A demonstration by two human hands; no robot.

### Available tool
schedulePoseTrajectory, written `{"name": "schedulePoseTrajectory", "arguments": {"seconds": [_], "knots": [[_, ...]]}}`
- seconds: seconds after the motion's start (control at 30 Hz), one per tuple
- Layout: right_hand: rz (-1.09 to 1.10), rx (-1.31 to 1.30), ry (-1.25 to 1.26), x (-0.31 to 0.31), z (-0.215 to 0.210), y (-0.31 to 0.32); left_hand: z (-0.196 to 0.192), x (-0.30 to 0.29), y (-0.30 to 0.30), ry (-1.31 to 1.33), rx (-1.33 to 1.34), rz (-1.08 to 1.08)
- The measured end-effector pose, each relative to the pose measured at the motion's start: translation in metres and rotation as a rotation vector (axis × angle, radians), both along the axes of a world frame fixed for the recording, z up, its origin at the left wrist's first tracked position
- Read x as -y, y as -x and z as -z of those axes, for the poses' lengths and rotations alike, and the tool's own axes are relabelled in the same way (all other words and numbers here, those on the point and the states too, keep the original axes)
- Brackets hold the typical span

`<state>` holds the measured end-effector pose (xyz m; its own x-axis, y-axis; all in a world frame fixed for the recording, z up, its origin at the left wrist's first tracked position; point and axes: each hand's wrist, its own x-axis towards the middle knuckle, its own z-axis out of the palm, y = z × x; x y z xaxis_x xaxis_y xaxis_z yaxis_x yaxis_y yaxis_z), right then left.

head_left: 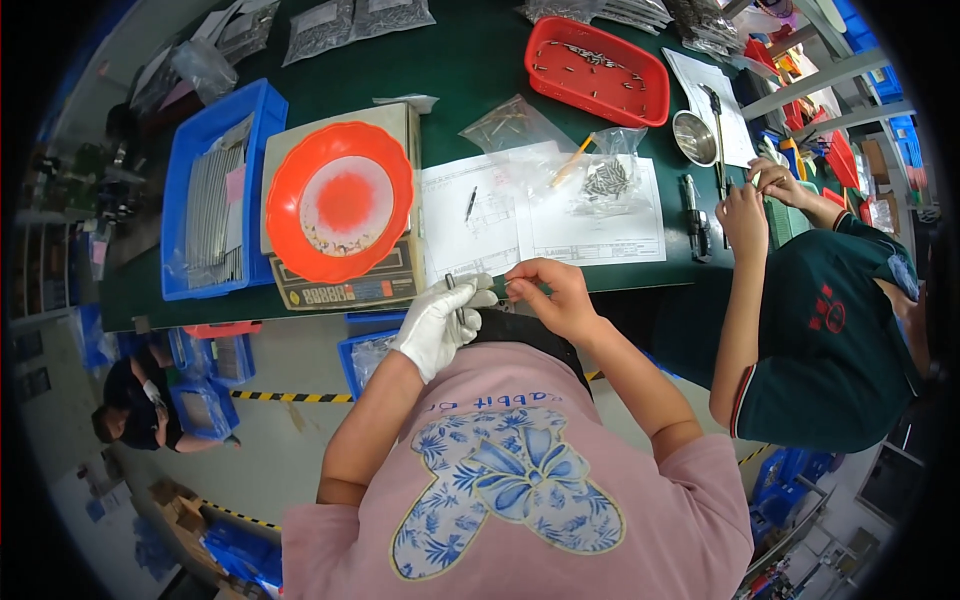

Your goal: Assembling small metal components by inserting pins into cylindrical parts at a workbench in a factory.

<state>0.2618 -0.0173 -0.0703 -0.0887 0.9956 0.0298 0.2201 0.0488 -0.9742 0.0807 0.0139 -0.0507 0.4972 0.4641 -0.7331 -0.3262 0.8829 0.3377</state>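
My left hand (438, 322), in a white glove, is closed around a thin dark metal pin (451, 284) that sticks up from its fingers. My bare right hand (552, 296) is just to its right, thumb and forefinger pinched on a tiny part too small to make out. Both hands hover at the near edge of the dark green table (470, 60), over a white drawing sheet (540, 215). A pen (470, 203) lies on the sheet.
An orange plate (338, 200) sits on a weighing scale (345, 285), with a blue tray (215, 195) to its left. Clear bags of small metal parts (600, 178), a red tray (596, 70) and a steel bowl (693, 137) lie beyond. A co-worker's hands (752, 205) work at the right.
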Motion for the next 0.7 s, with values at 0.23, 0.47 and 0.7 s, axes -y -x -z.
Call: {"name": "schedulePoseTrajectory", "arguments": {"seconds": [0.23, 0.47, 0.7], "knots": [[0.345, 0.571, -0.382, -0.038, 0.037, -0.035, 0.003, 0.001, 0.018, -0.128, -0.068, -0.113], [0.281, 0.893, -0.276, -0.053, 0.106, -0.055, 0.013, 0.014, 0.04, -0.059, -0.142, -0.184], [0.278, 0.988, -0.15, -0.057, 0.106, -0.073, 0.023, 0.017, 0.039, -0.026, -0.13, -0.19]]}}
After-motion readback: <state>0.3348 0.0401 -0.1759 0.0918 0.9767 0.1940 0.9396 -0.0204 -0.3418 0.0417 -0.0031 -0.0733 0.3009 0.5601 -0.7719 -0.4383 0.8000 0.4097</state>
